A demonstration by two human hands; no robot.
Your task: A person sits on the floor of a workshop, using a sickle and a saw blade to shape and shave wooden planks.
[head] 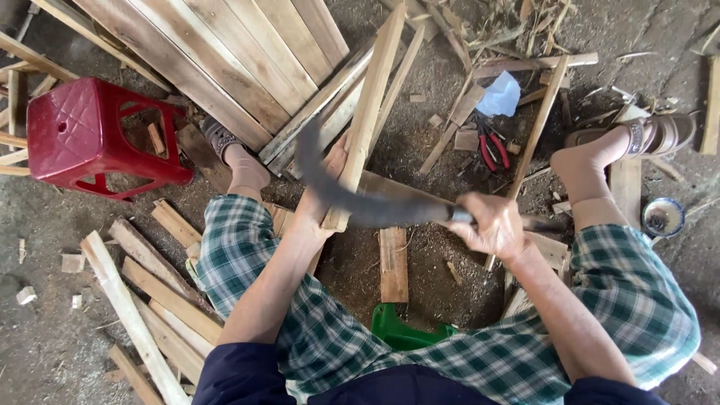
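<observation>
Fingers of the right hand (491, 225) wrapped the handle of a curved blade (352, 191), blurred at mid-frame; left hand (319, 206) fingers clasped a stiff, light wooden slat (367, 112), best gripped low, clear of the edge.

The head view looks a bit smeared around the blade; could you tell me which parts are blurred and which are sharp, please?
In the head view, the curved blade is streaked by motion blur, its tip near the wooden slat smeared; the right hand on the handle is slightly soft. The left hand, red stool and pliers are sharp. Lighting is even, without glare.
</observation>
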